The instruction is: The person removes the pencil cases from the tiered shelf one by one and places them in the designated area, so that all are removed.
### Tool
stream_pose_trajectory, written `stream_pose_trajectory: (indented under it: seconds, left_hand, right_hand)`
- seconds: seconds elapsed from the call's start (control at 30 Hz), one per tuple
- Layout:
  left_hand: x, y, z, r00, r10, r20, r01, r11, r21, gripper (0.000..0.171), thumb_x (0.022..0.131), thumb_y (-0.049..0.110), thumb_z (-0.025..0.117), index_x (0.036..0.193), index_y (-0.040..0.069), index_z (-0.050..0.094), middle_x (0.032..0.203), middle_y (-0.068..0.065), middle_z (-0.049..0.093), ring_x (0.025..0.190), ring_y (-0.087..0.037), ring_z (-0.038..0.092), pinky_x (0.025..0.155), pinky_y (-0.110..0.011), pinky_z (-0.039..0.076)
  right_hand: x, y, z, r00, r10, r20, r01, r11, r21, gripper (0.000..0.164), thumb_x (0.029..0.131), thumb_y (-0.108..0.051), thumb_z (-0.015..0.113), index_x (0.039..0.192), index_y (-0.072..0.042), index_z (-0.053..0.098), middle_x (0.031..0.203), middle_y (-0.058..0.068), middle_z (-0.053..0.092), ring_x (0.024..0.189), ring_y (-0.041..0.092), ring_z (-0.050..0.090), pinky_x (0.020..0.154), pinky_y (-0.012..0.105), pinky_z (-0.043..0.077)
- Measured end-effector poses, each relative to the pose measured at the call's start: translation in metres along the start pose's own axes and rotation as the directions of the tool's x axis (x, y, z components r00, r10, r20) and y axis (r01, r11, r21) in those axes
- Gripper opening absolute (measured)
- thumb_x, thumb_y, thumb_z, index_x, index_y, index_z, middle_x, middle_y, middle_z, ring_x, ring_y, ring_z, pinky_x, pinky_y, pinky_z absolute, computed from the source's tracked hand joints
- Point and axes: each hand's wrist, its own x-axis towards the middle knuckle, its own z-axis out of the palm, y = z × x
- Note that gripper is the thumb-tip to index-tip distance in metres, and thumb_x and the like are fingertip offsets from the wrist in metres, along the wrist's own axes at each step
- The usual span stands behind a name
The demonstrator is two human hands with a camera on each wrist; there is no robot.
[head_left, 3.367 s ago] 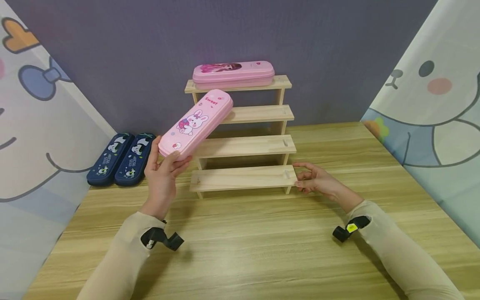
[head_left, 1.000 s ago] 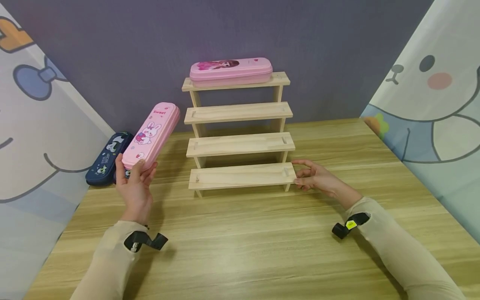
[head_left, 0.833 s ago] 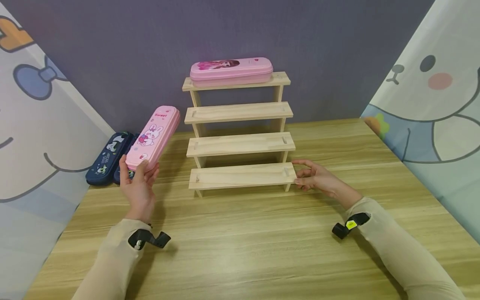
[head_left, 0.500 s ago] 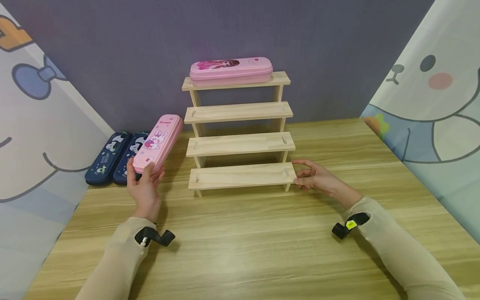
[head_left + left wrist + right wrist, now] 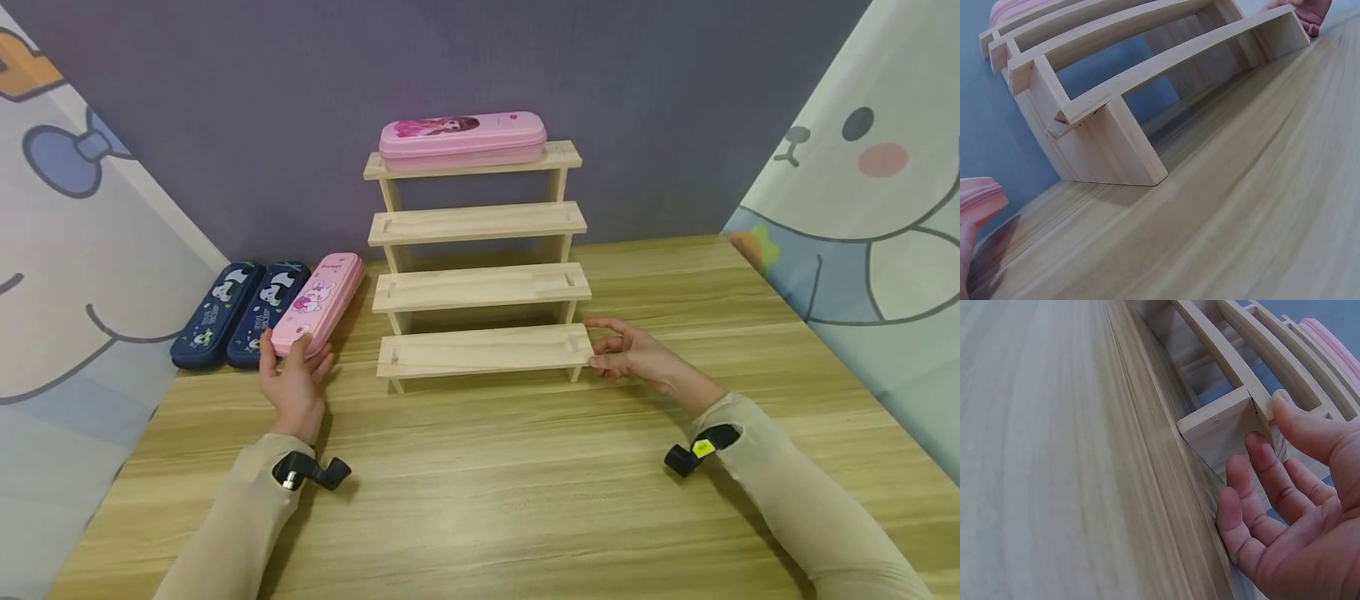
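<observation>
In the head view my left hand point(image 5: 294, 390) grips the near end of a pink pencil case point(image 5: 318, 304) with a bunny print, thumb on top and fingers at its sides. It lies slanted beside two navy panda pencil cases point(image 5: 267, 315). A bit of the pink case point(image 5: 982, 199) also shows at the left wrist view's edge. My right hand point(image 5: 633, 360) holds the right end of the lowest step of a wooden stepped stand point(image 5: 483, 352). In the right wrist view the thumb point(image 5: 1304, 428) is on the step's edge, with the index fingertip just below.
Another pink pencil case point(image 5: 463, 142), with a doll print, lies on the stand's top step. Behind stands a dark grey wall point(image 5: 645, 117). Cartoon-printed panels point(image 5: 862, 200) flank the wood-grain table point(image 5: 510, 483) on both sides.
My left hand has carried the bunny pencil case leftward from in front of the stand, then lowered it beside the navy cases, which are uncovered again. The right hand has stayed at the stand.
</observation>
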Motion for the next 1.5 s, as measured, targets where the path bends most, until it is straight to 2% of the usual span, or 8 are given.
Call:
stream_pose_trajectory:
  seconds: [0.1, 0.27, 0.53, 1.0, 1.17, 1.27, 1.5]
  left_hand:
    - [0.0, 0.0, -0.001, 1.0, -0.019, -0.013, 0.019, 1.0, 0.01, 0.073, 0.092, -0.001, 0.065, 0.154, 0.02, 0.034, 0.085, -0.009, 0.069, 0.064, -0.022, 0.073, 0.057, -0.032, 0.061]
    - [0.002, 0.0, -0.001, 0.998, -0.057, -0.038, 0.056, 0.998, -0.024, 0.072, 0.092, -0.002, 0.064, 0.153, 0.02, 0.034, 0.085, -0.009, 0.068, 0.063, -0.023, 0.073, 0.056, -0.034, 0.061]
    - [0.003, 0.001, 0.0, 0.989, -0.129, -0.075, 0.123, 0.989, -0.076, 0.076, 0.093, -0.001, 0.064, 0.155, 0.027, 0.031, 0.111, -0.012, 0.059, 0.066, -0.025, 0.073, 0.06, -0.035, 0.061]
    - [0.006, 0.002, 0.002, 0.978, -0.182, -0.103, 0.173, 0.981, -0.089, 0.081, 0.095, 0.004, 0.065, 0.156, 0.039, 0.026, 0.144, -0.011, 0.039, 0.074, -0.024, 0.073, 0.072, -0.036, 0.06]
    - [0.006, 0.003, 0.001, 0.98, -0.181, -0.083, 0.176, 0.982, -0.068, 0.081, 0.097, 0.011, 0.065, 0.158, 0.04, 0.02, 0.154, -0.009, 0.031, 0.073, -0.024, 0.073, 0.068, -0.036, 0.06]
    - [0.005, 0.006, 0.0, 0.977, -0.203, -0.064, 0.199, 0.977, -0.073, 0.083, 0.097, 0.012, 0.065, 0.158, 0.043, 0.018, 0.158, -0.005, 0.027, 0.073, -0.025, 0.073, 0.065, -0.037, 0.061]
    - [0.0, 0.011, -0.002, 0.968, -0.251, -0.018, 0.251, 0.968, -0.011, 0.097, 0.094, -0.005, 0.063, 0.157, 0.048, 0.011, 0.147, -0.009, 0.039, 0.075, -0.024, 0.073, 0.063, -0.036, 0.062]
  right_hand:
    - [0.0, 0.0, 0.0, 1.0, 0.002, -0.001, -0.002, 1.0, -0.001, 0.076, 0.093, 0.004, 0.063, 0.154, 0.004, 0.017, 0.099, 0.005, 0.064, 0.08, 0.016, 0.065, 0.066, 0.028, 0.056]
    - [0.0, -0.001, 0.0, 1.0, -0.001, 0.001, 0.001, 1.0, -0.005, 0.076, 0.093, 0.003, 0.064, 0.154, 0.004, 0.017, 0.1, 0.005, 0.064, 0.08, 0.016, 0.064, 0.066, 0.028, 0.056]
    - [0.0, -0.001, 0.0, 1.0, 0.001, 0.005, -0.001, 1.0, 0.006, 0.076, 0.094, 0.004, 0.063, 0.154, 0.004, 0.017, 0.099, 0.004, 0.064, 0.08, 0.016, 0.065, 0.066, 0.029, 0.056]
    - [0.001, 0.001, -0.001, 1.0, 0.002, 0.003, -0.002, 1.0, 0.001, 0.076, 0.094, 0.003, 0.063, 0.154, 0.003, 0.017, 0.1, 0.004, 0.065, 0.08, 0.016, 0.064, 0.066, 0.029, 0.056]
    - [0.001, 0.0, -0.001, 1.0, 0.003, -0.001, -0.003, 1.0, 0.004, 0.077, 0.094, 0.003, 0.064, 0.154, 0.003, 0.017, 0.099, 0.004, 0.065, 0.08, 0.016, 0.064, 0.066, 0.028, 0.055]
    - [0.001, 0.0, 0.0, 1.0, 0.005, -0.001, -0.005, 1.0, 0.002, 0.077, 0.094, 0.003, 0.064, 0.154, 0.003, 0.017, 0.1, 0.003, 0.065, 0.079, 0.016, 0.064, 0.066, 0.028, 0.055]
    - [0.001, 0.0, 0.0, 1.0, 0.013, -0.005, -0.013, 1.0, -0.003, 0.076, 0.094, 0.003, 0.063, 0.155, 0.002, 0.017, 0.099, 0.004, 0.064, 0.078, 0.015, 0.064, 0.066, 0.028, 0.055]
